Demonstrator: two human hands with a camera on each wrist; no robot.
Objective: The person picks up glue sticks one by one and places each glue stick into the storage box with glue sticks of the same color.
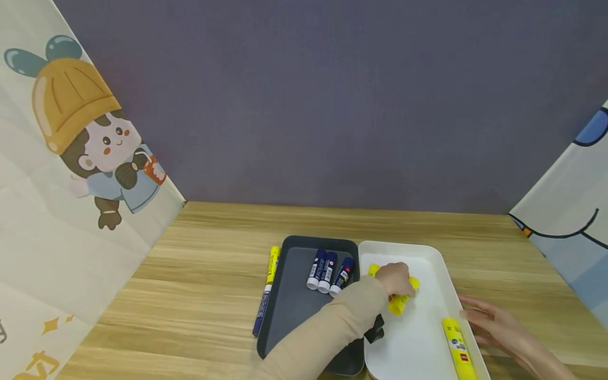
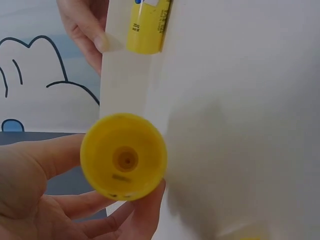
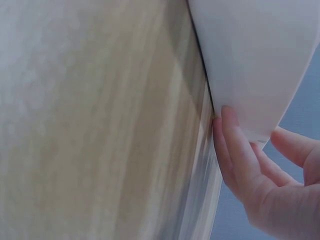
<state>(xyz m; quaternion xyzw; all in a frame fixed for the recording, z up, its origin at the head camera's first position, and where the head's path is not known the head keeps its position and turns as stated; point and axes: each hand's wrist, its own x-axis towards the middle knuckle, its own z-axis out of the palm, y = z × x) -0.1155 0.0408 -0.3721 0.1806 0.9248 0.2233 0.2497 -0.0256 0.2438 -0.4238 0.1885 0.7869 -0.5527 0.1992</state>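
Note:
In the head view my left hand (image 1: 395, 278) is over the white tray (image 1: 418, 348). It grips a yellow glue stick (image 2: 123, 156), whose round hollow end faces the left wrist camera. Partly hidden below that hand, more yellow (image 1: 398, 305) shows on the tray floor. Another yellow glue stick (image 1: 458, 348) with a printed label lies along the tray's right side. My right hand (image 1: 499, 327) rests at the tray's right edge. Its fingers (image 3: 240, 150) lie fairly straight against the outer wall, thumb close to the rim.
A dark grey tray (image 1: 290, 311) adjoins on the left, holding blue glue sticks (image 1: 328, 272) with white ends. Along its outer left wall lie a yellow stick (image 1: 273, 264) and a blue stick (image 1: 262, 311) in line. A dark panel (image 1: 332, 105) stands behind the wooden table (image 1: 199, 295).

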